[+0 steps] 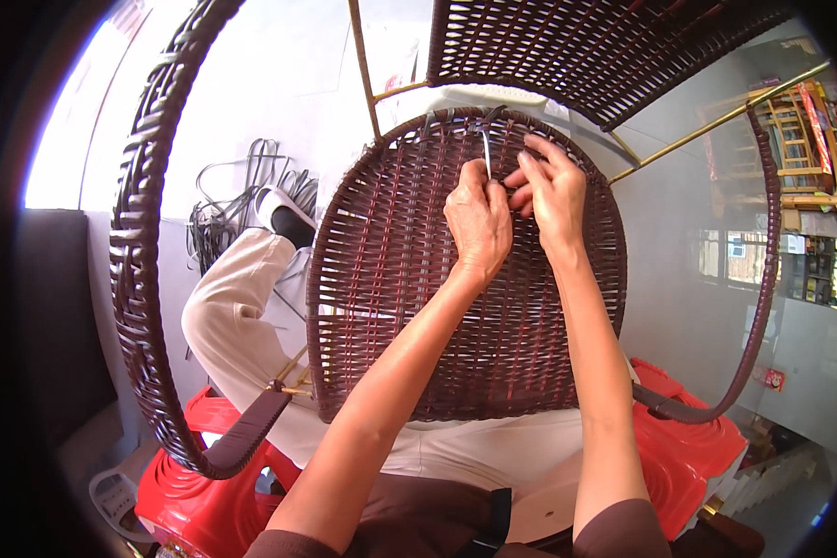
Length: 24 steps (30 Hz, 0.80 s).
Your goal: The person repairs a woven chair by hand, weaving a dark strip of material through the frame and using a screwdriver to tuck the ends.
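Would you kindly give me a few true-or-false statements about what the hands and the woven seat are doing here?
1. Both hands work near the upper edge of the woven seat. True.
2. The left hand holds a thin metal tool. True.
3. The right hand rests on the red stool. False: it is up at the weave beside the left hand.
4. The seat is woven in bright yellow strips. False: they are dark brown.
5. Loose strips lie on the floor at left. True.

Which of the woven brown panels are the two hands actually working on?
The round woven seat panel in the middle; both the left hand and right hand touch its upper edge. The arm loops and top panel go untouched.
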Available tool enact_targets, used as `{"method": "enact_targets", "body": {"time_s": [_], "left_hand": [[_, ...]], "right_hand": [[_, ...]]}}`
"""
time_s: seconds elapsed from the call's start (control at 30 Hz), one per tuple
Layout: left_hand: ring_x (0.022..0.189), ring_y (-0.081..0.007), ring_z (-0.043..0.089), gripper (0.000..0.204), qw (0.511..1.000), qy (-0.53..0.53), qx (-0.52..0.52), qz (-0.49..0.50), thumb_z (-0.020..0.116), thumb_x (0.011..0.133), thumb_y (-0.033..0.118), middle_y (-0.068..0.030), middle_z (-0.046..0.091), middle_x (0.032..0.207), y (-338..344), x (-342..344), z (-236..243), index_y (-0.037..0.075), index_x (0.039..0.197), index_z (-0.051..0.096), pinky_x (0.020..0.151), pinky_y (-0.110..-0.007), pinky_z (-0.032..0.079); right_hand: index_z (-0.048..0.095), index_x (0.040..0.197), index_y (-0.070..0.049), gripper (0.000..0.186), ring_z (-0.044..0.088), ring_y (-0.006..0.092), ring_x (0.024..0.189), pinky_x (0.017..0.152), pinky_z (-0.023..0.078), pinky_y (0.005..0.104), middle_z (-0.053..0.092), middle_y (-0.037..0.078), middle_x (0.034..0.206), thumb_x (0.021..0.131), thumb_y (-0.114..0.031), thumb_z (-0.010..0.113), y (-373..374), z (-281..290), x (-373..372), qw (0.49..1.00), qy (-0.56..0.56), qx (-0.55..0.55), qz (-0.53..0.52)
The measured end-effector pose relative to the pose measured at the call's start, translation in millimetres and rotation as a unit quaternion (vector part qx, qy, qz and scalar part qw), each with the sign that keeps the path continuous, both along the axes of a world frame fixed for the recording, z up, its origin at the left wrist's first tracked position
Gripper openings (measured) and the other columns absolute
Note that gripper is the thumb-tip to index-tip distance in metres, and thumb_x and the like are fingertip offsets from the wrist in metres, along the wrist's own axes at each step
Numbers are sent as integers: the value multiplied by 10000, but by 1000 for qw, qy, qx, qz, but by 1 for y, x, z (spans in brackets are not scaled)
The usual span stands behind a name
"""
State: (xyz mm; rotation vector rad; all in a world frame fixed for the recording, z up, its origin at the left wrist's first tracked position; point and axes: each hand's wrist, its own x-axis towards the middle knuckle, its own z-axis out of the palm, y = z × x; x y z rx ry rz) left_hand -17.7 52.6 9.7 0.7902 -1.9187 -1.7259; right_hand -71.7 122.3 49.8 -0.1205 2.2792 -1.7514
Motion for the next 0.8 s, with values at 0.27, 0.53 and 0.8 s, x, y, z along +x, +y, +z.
{"method": "enact_targets", "body": {"time_s": [0.27, 0.53, 0.8], "left_hand": [[674, -370, 592, 176, 1000, -12, 12, -4, 453, 801, 59, -206, 597, 751, 1, -1, -6, -6, 947, 525, 636, -440, 455], [682, -366, 592, 174, 999, -27, 17, -13, 447, 812, 62, -202, 599, 758, 2, 0, -10, -2, 957, 519, 645, -442, 453], [691, -367, 591, 187, 1000, -27, -2, -8, 463, 817, 75, -204, 598, 761, 3, 0, -12, 20, 990, 508, 655, -442, 451]], "right_hand": [[593, 1034, -29, 278, 504, 88, 377, 322, 341, 180, 595, 68, 595, 785, -126, 670, -33, -7, -27, 992, -12, -117, -41], [569, 928, 0, 156, 494, 105, 336, 279, 309, 200, 570, 76, 536, 822, -106, 614, -45, -13, -38, 994, -15, -106, -33], [593, 904, 8, 160, 424, 76, 324, 283, 308, 192, 517, 40, 495, 817, -126, 607, -48, -9, -54, 1000, 19, -16, -16]]}}
